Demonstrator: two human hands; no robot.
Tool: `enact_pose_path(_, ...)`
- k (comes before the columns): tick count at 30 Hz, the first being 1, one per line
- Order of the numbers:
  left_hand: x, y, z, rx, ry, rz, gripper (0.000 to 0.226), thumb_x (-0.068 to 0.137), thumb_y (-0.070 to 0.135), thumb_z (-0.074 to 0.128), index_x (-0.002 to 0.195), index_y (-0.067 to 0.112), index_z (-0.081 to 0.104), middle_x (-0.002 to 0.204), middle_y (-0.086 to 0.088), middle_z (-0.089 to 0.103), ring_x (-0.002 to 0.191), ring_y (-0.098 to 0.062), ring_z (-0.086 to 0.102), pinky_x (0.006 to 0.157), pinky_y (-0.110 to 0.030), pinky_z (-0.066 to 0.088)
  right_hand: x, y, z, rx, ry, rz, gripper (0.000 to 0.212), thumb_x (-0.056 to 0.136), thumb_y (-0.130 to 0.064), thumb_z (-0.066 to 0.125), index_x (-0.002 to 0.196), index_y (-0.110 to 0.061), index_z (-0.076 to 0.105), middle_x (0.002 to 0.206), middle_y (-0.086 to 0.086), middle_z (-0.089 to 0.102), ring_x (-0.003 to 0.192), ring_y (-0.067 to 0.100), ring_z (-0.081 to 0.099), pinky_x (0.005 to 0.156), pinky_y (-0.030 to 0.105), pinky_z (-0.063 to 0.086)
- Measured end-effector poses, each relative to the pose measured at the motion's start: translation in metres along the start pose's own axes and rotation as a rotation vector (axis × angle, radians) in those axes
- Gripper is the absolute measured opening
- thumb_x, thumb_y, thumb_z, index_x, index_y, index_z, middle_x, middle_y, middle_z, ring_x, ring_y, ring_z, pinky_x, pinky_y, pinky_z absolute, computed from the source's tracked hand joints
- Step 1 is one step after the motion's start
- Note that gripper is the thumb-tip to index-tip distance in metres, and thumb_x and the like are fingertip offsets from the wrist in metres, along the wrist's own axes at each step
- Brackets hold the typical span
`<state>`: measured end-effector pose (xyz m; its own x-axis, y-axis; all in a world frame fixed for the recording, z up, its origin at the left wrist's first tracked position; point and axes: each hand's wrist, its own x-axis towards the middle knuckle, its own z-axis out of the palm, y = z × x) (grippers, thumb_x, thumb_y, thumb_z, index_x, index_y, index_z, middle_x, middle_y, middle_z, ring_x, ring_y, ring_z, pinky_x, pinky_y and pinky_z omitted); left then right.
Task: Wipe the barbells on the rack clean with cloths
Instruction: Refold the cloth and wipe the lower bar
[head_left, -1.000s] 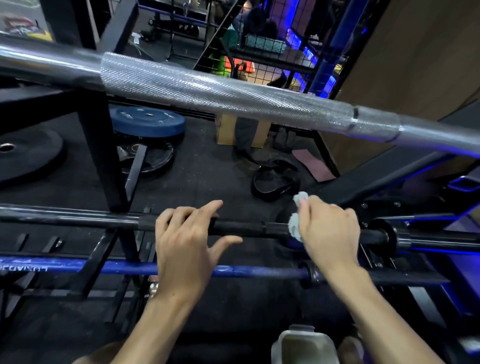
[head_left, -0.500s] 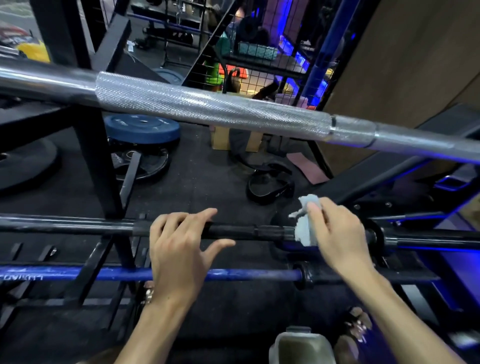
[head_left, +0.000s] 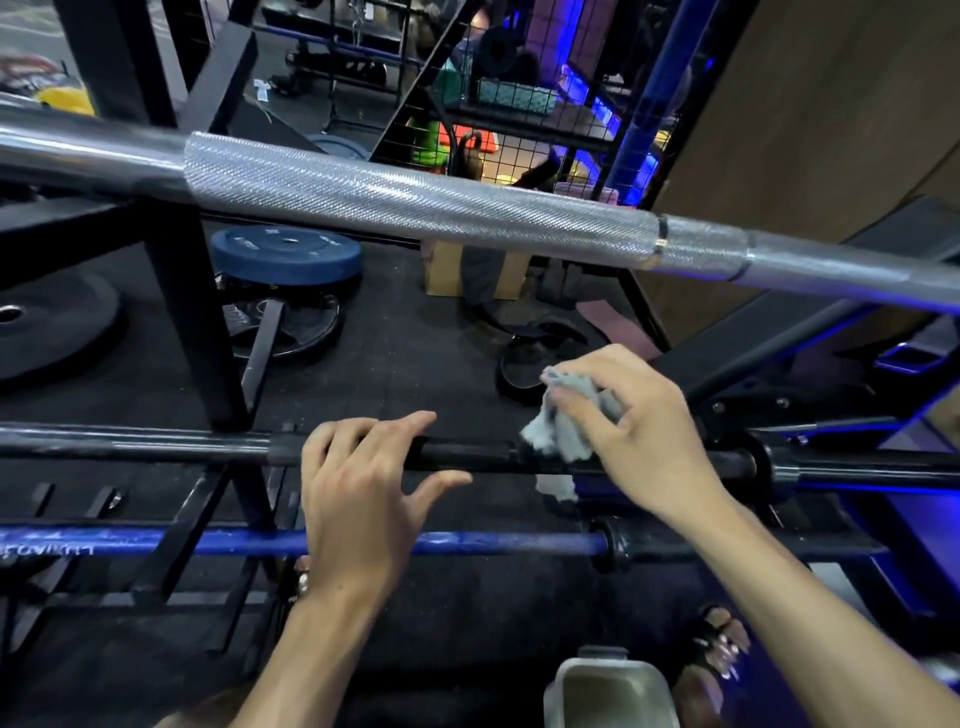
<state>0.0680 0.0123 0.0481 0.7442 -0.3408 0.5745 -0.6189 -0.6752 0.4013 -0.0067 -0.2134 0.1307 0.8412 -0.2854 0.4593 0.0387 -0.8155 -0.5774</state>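
- The right hand (head_left: 631, 431) clutches a crumpled grey cloth (head_left: 563, 423), fingers curled round it, and holds it against the black barbell (head_left: 483, 457) that lies across the rack (head_left: 192, 317).
- Part of the cloth hangs below the bar; most of the rest is bunched under the fingers, so its full shape cannot be made out.
- The left hand (head_left: 363, 499) rests on the same black barbell just left of the cloth, fingers laid over the top of the bar and thumb spread out below it; the fingers look fairly straight, and the bar behind the hand is covered.
- A silver barbell (head_left: 415, 205) with a knurled section crosses the view higher up, both ends cut off by the frame.
- A blue barbell (head_left: 493, 542) lies lower, nearer the camera, partly hidden behind the left wrist; lettering at its left end is too blurred to read.
- On the dark floor beyond sit a blue weight plate (head_left: 285, 254) and black plates (head_left: 47, 327).
- A pale container (head_left: 608, 691) at the bottom edge is cut off.
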Motion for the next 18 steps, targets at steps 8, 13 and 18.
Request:
enact_pose_path(8,0.0,0.001,0.002,-0.007,0.006,0.001,0.062,0.07,0.061,0.074,0.115,0.018,0.075,0.093,0.006,0.075,0.092,-0.022,0.065,0.099,-0.038,0.036,0.033,-0.004,-0.004,0.092,-0.156,0.094,0.016,0.085,-0.035,0.082,0.098,-0.025,0.079,0.089,-0.009,0.076,0.081,0.006,0.067,0.075,0.026,0.05)
enact_pose_path(13,0.001,0.001,-0.001,-0.004,0.002,-0.002,0.063,0.068,0.059,0.079,0.115,0.018,0.074,0.094,0.005,0.075,0.091,-0.023,0.065,0.098,-0.039,0.037,0.025,-0.014,-0.004,-0.097,-0.219,0.013,0.033,0.079,-0.035,0.086,0.109,-0.026,0.077,0.096,-0.006,0.072,0.083,0.009,0.062,0.076,0.022,0.045)
enact_pose_path(18,0.001,0.001,-0.001,0.001,-0.003,-0.002,0.063,0.069,0.06,0.077,0.115,0.018,0.075,0.095,0.004,0.075,0.091,-0.023,0.065,0.098,-0.04,0.037,-0.021,-0.016,-0.002,-0.226,-0.463,-0.138,0.059,0.081,-0.044,0.083,0.134,-0.038,0.059,0.12,-0.013,0.066,0.106,0.012,0.061,0.093,0.026,0.044)
